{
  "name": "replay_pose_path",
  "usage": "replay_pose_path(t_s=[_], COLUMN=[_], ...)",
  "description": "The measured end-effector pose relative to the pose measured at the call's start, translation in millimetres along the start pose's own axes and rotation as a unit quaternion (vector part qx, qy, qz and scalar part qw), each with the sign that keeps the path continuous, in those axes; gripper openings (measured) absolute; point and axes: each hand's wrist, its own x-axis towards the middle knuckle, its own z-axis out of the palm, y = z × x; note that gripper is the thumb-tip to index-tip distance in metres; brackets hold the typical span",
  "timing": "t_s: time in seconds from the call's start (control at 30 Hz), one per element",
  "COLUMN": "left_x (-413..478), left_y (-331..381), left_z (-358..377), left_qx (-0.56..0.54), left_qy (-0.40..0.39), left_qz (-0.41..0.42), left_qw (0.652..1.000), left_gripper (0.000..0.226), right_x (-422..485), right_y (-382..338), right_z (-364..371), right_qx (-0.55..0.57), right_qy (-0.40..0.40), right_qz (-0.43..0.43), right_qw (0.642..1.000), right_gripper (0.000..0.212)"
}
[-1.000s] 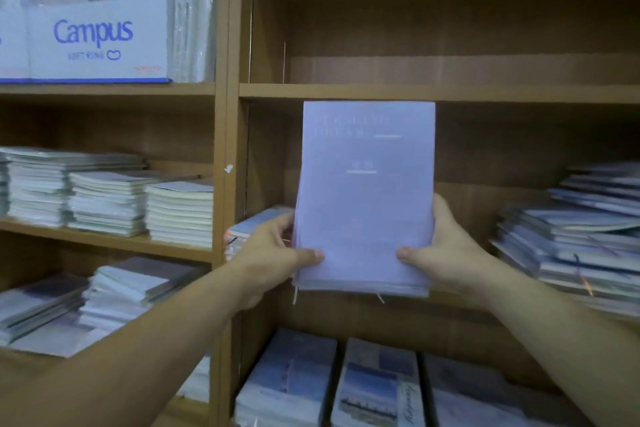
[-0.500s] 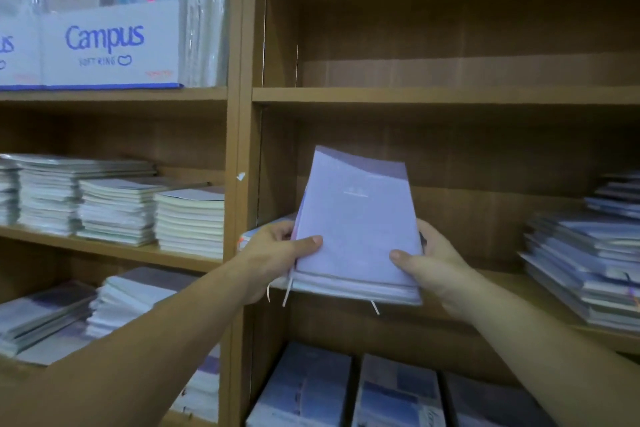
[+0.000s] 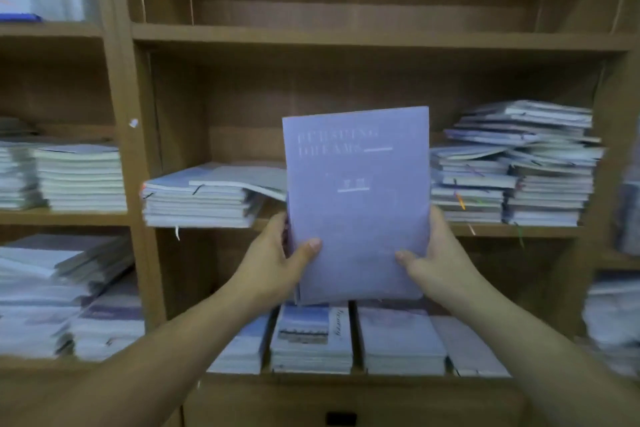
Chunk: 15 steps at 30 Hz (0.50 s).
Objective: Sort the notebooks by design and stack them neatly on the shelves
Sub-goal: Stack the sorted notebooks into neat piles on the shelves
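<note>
Upright lavender notebook (image 3: 356,204): left hand (image 3: 273,263) at 8 o'clock, right hand (image 3: 436,260) at 4 o'clock, each grip pinching its edge.

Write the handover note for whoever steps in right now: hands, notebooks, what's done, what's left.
Hands: left hand and right hand each grip a side of the purple notebook stack, held upright before the middle shelf.
Done: a flat pile lies at that shelf's left, uneven piles at its right.
Left: lay the held stack down, probably in the gap between; tidy the right piles.
</note>
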Motion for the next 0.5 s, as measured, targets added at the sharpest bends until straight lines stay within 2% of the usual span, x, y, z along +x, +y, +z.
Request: replay_pose_path(t_s=[0.07,0.17,0.3,0.5], left_x=[-8.9,-21.6,-22.7,-3.6], left_y=[-14.1,-42.9,-88.6,-140.6], left_z=[34.4,83.3,135.5,181.8], left_qx=[0.016,0.038,0.058,0.075], left_qy=[-0.015,-0.038,-0.066,-0.06], left_qz=[-0.007,-0.023,-0.055,-0.064], left_qw=[1.0,0.998,0.995,0.993], left_gripper=[0.057,0.047,0.039,0.054], right_x=[-16.6,-39.0,-54.2,-34.7], right_y=[29.3,84.2,153.1,221.2], right_z=[-12.7,-21.2,-12.8,8.4], right_qx=[-0.014,-0.05,-0.062,-0.046], right_qy=[0.015,0.029,0.056,0.066], right_qz=[0.03,0.07,0.122,0.187], right_qw=[0.999,0.996,0.989,0.979], right_gripper=[0.062,0.052,0.061,0.065])
